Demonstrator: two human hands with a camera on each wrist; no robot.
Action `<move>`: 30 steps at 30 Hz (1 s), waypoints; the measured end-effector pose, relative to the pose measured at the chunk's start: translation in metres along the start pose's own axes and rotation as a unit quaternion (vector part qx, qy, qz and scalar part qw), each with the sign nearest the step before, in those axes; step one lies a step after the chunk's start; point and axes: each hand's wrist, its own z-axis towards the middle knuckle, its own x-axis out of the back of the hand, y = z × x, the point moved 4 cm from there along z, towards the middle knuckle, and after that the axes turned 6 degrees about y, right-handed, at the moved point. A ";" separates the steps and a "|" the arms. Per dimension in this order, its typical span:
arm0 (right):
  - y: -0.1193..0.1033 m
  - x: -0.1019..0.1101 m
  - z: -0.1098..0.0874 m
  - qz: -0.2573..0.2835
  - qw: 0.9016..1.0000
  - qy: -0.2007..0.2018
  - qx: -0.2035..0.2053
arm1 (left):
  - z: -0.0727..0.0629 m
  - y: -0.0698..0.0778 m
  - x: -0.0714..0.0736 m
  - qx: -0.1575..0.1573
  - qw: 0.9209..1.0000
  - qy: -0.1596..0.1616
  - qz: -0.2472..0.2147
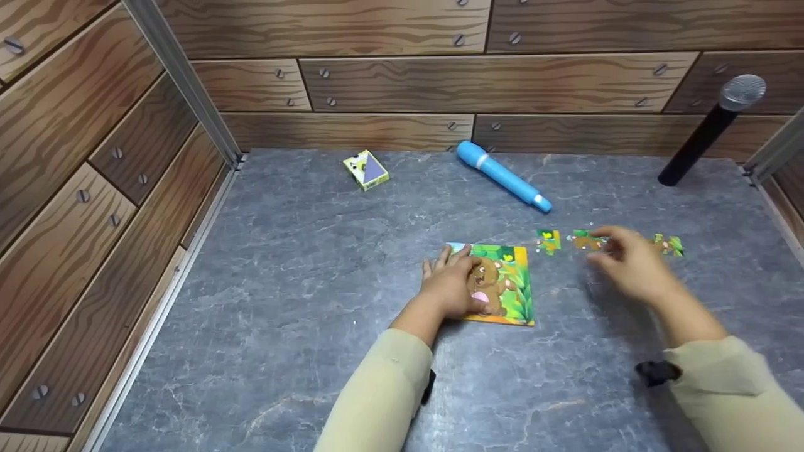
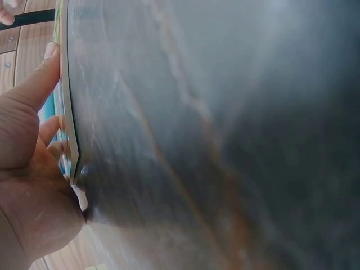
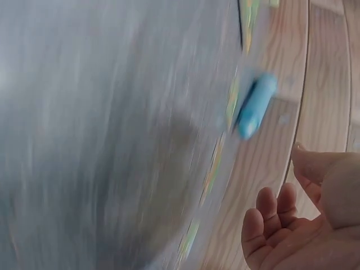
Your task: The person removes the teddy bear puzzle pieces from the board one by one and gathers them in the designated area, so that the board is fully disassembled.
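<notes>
A square jigsaw puzzle (image 1: 516, 285) with a brown bear on a green ground lies flat on the grey table. My left hand (image 1: 447, 289) rests on its left side with the fingers spread, covering that part of the picture. In the left wrist view the thumb (image 2: 42, 81) lies against the puzzle's face. My right hand (image 1: 637, 267) is over a row of loose jigsaw pieces, its thumb and forefinger apart with nothing between them. One piece (image 1: 548, 242) lies nearest the puzzle, another (image 1: 584, 240) by the right fingertips, and a third (image 1: 672, 245) beyond the hand.
A blue toy microphone (image 1: 502, 179) lies behind the puzzle. Farther left sits a small yellow card box (image 1: 366, 171). At the back right a black microphone (image 1: 700, 141) with a silver head stands tilted. Wood-patterned walls (image 1: 389, 85) close off the back and sides.
</notes>
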 end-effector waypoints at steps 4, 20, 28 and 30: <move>-0.025 -0.020 -0.004 0.034 0.999 -0.021 0.013 | -0.001 0.000 0.001 0.002 1.000 0.002 -0.004; -0.075 -0.095 -0.009 0.074 0.993 -0.086 -0.014 | 0.000 0.002 0.002 -0.002 1.000 0.007 0.012; -0.082 -0.117 -0.008 0.038 0.992 -0.107 -0.049 | -0.001 0.002 0.003 -0.002 1.000 0.010 0.005; -0.082 -0.119 -0.008 0.029 0.992 -0.109 -0.056 | -0.002 0.002 0.003 -0.002 1.000 0.009 0.002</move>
